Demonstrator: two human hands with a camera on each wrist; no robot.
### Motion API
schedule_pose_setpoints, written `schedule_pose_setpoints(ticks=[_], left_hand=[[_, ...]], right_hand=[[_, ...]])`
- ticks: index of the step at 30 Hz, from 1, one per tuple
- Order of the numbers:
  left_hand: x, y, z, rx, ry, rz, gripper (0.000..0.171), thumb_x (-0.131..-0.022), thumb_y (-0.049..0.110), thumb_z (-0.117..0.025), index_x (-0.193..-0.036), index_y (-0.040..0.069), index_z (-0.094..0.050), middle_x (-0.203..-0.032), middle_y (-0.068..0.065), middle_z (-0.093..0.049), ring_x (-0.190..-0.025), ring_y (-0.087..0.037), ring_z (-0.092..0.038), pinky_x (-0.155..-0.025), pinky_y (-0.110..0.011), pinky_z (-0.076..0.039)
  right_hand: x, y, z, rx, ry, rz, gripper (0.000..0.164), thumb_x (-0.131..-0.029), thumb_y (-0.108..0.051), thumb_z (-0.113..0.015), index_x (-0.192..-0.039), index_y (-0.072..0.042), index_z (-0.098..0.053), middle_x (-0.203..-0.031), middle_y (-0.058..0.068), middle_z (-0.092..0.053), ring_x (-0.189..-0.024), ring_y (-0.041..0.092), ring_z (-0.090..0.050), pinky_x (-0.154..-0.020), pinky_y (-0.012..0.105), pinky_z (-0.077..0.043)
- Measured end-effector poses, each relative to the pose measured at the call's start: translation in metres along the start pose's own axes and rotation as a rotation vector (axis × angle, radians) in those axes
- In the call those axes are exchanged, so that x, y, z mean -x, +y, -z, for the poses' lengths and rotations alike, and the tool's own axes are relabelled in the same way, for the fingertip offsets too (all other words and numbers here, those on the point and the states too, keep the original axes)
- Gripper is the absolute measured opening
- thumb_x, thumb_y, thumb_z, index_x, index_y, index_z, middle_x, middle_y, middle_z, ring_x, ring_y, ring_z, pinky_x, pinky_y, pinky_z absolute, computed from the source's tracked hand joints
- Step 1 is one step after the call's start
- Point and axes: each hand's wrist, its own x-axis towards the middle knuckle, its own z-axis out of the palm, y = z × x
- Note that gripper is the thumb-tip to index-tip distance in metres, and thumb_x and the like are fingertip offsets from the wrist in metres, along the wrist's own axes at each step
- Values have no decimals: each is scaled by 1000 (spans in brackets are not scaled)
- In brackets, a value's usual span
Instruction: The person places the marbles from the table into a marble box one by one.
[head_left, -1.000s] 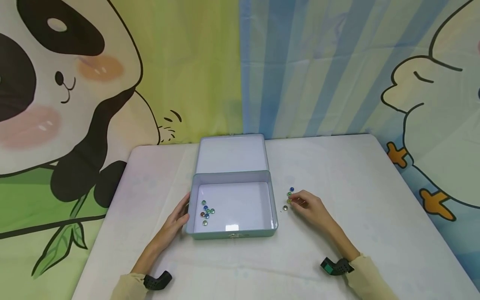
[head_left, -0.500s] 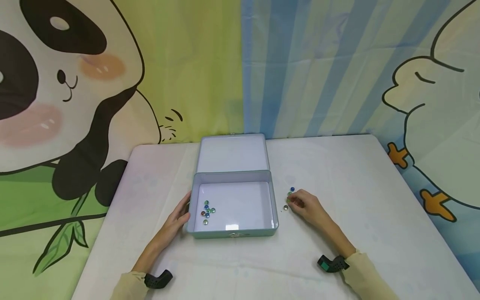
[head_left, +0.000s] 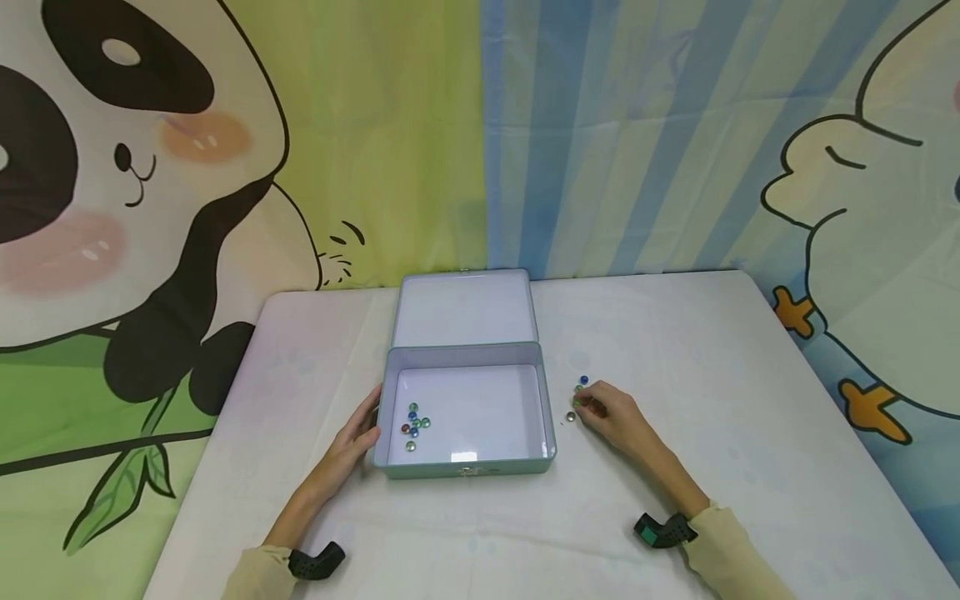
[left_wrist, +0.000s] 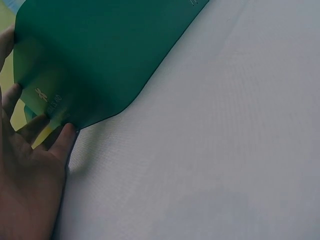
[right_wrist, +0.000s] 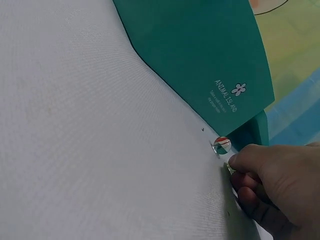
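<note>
A green tin box [head_left: 510, 468] stands on the table with its lid [head_left: 461, 310] tipped back. Against the box's left side rests my left hand [head_left: 345, 446], fingers extended and thumb near the front; the left wrist view has this hand [left_wrist: 32, 172] touching the green wall. Just right of the box, my right hand [head_left: 615, 415] pinches a yellow-green glass marble [right_wrist: 230, 168] between thumb and fingertip, low at the tabletop. Around it lie a clear marble [head_left: 571, 417] with coloured swirls inside, a green marble [head_left: 579, 388] and a blue marble [head_left: 584, 379].
Several glass marbles [head_left: 415, 423] lie inside the box toward its left side. A white cloth covers the table [head_left: 675, 333]. Behind it hangs a printed curtain [head_left: 405, 142] with cartoon animals. Each wrist wears a black camera mount [head_left: 315, 562].
My right hand has shifted slightly left, its fingertips now covering more of the yellow-green marble. In the box, one green marble has rolled a little to the right. My left hand stays put.
</note>
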Motion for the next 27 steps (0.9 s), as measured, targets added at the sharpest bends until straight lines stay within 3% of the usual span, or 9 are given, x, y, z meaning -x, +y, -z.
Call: schedule_pose_setpoints(ticks=[13, 20, 27], left_hand=[[2, 0, 0, -6, 7, 4, 63, -103, 10, -39, -157, 27, -13, -164, -15, -8, -148, -45, -6, -103, -3, -24], [2, 0, 1, -14, 2, -3, 63, -103, 11, -39, -157, 28, -12, -164, -15, -8, -148, -44, -6, -103, -3, -25], [1, 0, 1, -11, -3, 0, 63, -103, 10, -39, -157, 29, -12, -164, -14, -7, -148, -44, -4, -103, -4, -24]], right_hand=[[-16, -14, 18, -68, -12, -99, 15, -84, -2, -72, -99, -5, -70, -91, 5, -70, -76, 6, -63, -66, 20, -54], [-46, -34, 30, -123, -58, -54, 14, -87, -5, -70, -101, -6, -69, -90, 4, -69, -75, 3, -60, -65, 19, -53], [-87, -65, 36, -147, -154, 2, 15, -90, -8, -67, -105, -6, -69, -96, 5, -69, -80, 11, -62, -71, 20, -54]])
